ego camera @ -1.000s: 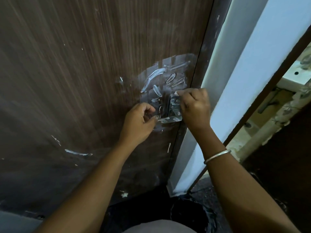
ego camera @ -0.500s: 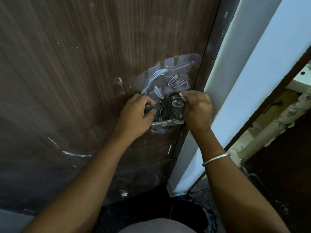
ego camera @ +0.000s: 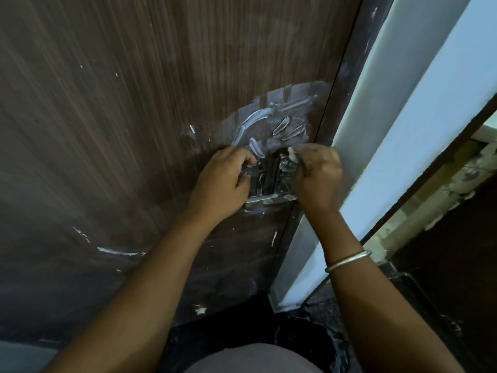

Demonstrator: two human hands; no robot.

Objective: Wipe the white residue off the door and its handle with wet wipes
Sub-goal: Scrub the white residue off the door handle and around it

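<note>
While both hands work at the metal handle (ego camera: 271, 181) near the right edge of the dark wood-grain door (ego camera: 134, 130), the step in hand appears to be cleaning the handle itself. The left hand (ego camera: 222, 181) is curled closed against the handle's left side, fingertips pressed to the metal; whether it grips the handle or a wipe cannot be told. The right hand (ego camera: 318, 176) is clenched at the handle's right side, pinching a small white scrap, probably a bunched wet wipe (ego camera: 293, 154), at its upper fingertips. The handle lies directly between the two hands, touching both, with its lower bar (ego camera: 266, 198) showing just below them and still spotted white.

To do this step well, the wipe is best wrapped around each bar and drawn along its length, with the other hand steadying the fitting; a fresh face of the wipe should be turned outward as it loads, since a saturated patch is likely to smear rather than lift.

The heaviest white residue (ego camera: 271, 122) lies on the door face just above the hands, as a pale smeared patch crossed by thick raised strokes. Further streaks (ego camera: 121, 251) lie well to the lower left, a short one (ego camera: 274, 237) sits below the handle near the door edge, and a fleck (ego camera: 200, 310) marks the bottom of the door. By this evidence the task is at an early stage. A bangle (ego camera: 348, 261) circles the right wrist. The pale door frame (ego camera: 403, 144) stands just right of the right hand.
</note>
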